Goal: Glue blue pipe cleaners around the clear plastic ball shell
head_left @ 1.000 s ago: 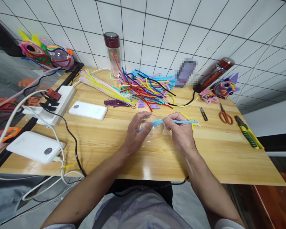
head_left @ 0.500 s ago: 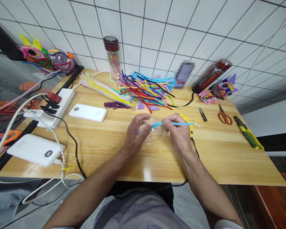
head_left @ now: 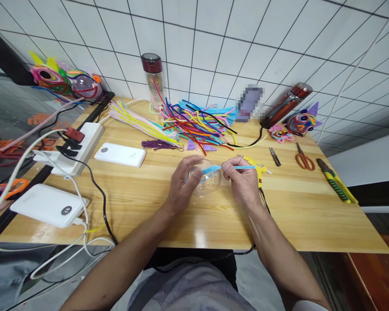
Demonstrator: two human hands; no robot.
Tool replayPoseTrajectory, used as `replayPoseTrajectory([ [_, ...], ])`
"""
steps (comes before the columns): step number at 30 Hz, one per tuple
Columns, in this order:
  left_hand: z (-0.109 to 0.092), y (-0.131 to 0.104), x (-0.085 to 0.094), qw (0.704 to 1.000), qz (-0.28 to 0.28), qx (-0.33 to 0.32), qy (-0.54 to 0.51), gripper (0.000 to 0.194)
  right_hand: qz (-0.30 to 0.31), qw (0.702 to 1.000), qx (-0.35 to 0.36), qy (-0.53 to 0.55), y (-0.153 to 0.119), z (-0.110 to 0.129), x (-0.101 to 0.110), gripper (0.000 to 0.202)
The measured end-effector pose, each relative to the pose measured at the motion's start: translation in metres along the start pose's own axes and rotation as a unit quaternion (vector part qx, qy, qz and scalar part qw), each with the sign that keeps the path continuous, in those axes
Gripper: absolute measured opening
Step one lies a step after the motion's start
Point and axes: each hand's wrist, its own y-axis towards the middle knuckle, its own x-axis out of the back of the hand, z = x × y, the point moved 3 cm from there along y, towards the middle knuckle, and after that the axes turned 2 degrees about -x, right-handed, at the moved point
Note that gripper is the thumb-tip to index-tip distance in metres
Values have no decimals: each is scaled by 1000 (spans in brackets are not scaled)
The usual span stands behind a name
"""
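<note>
My left hand is closed round the left side of a clear plastic ball, its thumb pressing a light blue pipe cleaner against the surface. With thumb and fingertips my right hand pinches the same pipe cleaner just right of the ball, and the free end sticks out to the right. Several blue strands seem to lie side by side on the ball; I cannot tell how many. Behind my right hand rests a yellow glue gun, partly hidden by the fingers.
Pipe cleaners in many colours are heaped at the back, near a glass bottle. White power banks and a power strip with cables lie left. A cutter, scissors and pliers lie right. Decorated balls stand at the corners.
My right hand has slid slightly along the pipe cleaner, so less of its free end sticks out to the right. My left hand and the ball have shifted a little left.
</note>
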Motion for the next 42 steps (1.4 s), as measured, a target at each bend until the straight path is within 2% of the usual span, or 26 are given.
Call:
replayPoseTrajectory([
  [12, -1, 1, 1, 999, -18, -4, -28, 37, 25, 998, -32, 42, 0, 1, -3, 42],
  [23, -2, 0, 0, 998, -13, 8, -61, 43, 26, 995, -66, 74, 0, -1, -7, 46],
  [42, -1, -1, -1, 996, -27, 15, -89, 40, 51, 993, -76, 77, 1, -8, -7, 48],
])
